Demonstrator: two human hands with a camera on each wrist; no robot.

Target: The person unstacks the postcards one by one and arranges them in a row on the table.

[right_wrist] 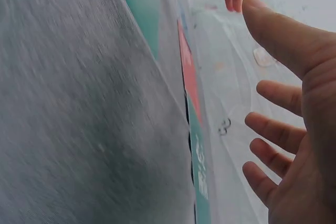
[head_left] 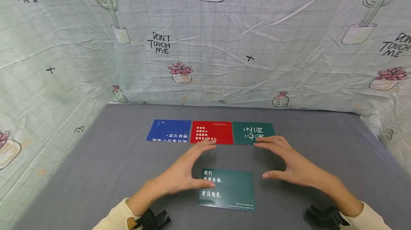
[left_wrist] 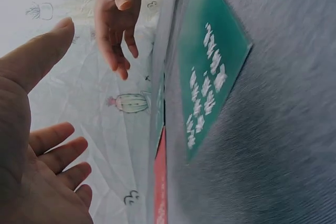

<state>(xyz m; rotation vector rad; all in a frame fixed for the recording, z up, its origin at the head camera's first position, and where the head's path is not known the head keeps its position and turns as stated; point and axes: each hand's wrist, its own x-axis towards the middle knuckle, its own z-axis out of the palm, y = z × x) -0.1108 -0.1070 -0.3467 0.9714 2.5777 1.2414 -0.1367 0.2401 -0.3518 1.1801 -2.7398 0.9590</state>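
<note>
A green card (head_left: 229,192) with white lettering lies flat on the grey cloth, nearest the person. Over its left side hovers the left hand (head_left: 184,173), fingers spread and thumb overlapping the lettering in the head view. To the card's right the right hand (head_left: 293,164) is held above the cloth, thumb apart from the fingers, nothing in it. Behind them a blue card (head_left: 170,130), a red card (head_left: 213,131) and a second green card (head_left: 242,133) lie edge to edge in a row. Fingertips of both hands overlap the row in the head view.
The grey cloth (head_left: 96,173) covers the tabletop. A pale curtain (head_left: 218,69) printed with cacti and words hangs behind and along both sides. Each wrist carries a black camera mount (head_left: 324,217) below cream sleeves.
</note>
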